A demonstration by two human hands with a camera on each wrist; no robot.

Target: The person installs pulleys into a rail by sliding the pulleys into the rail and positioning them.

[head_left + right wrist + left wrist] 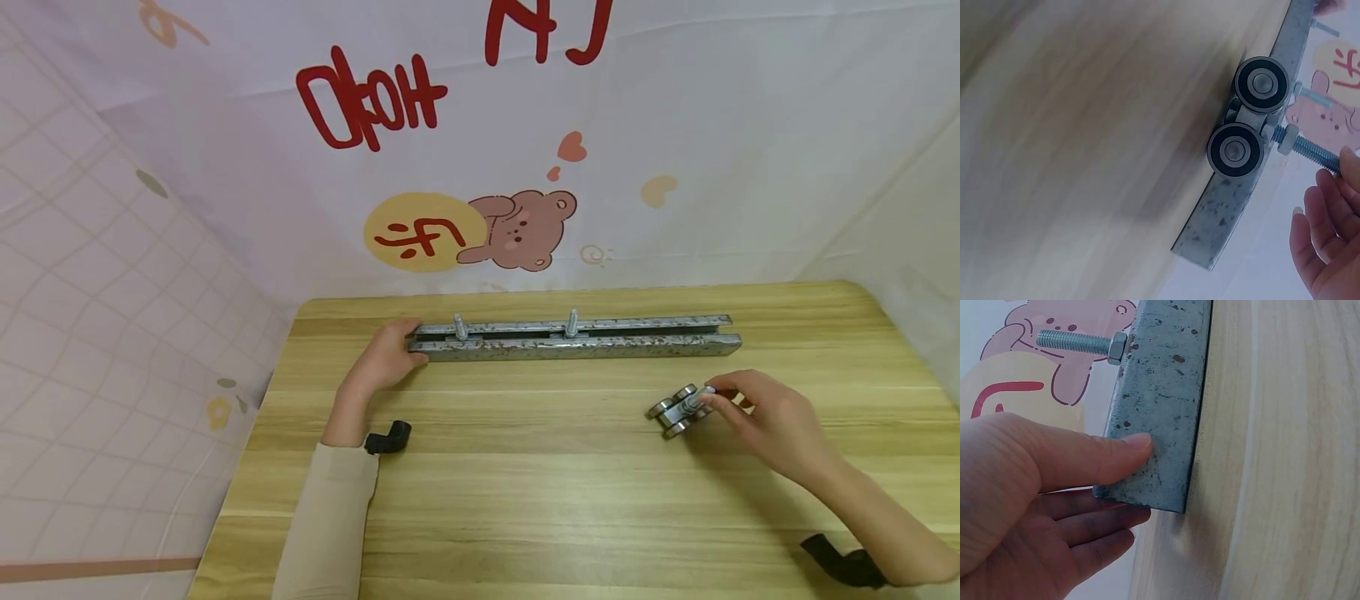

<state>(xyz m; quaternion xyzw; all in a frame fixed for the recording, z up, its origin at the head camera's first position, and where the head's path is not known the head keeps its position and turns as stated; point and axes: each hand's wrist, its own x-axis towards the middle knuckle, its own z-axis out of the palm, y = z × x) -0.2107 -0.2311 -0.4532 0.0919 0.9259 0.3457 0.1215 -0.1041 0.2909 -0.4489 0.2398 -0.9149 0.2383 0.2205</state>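
A long metal channel rail [570,347], speckled with rust spots, lies along the back of the table with its slot upward. Two threaded bolts stand up from the slot, one left [461,327] and one near the middle [573,322]. My left hand [384,358] grips the rail's left end, thumb on the front face in the left wrist view. In front of the rail's right part, my right hand [776,417] pinches the bolt of a roller trolley [677,412]. Bearing wheels [1235,150] on that trolley show in the right wrist view; its bolt carries a nut [1287,139].
The wooden table [525,475] meets a printed white cloth backdrop [697,108] behind the rail. Black curved pieces sit at both wrists, one by the left cuff [388,437] and one under the right forearm [843,562].
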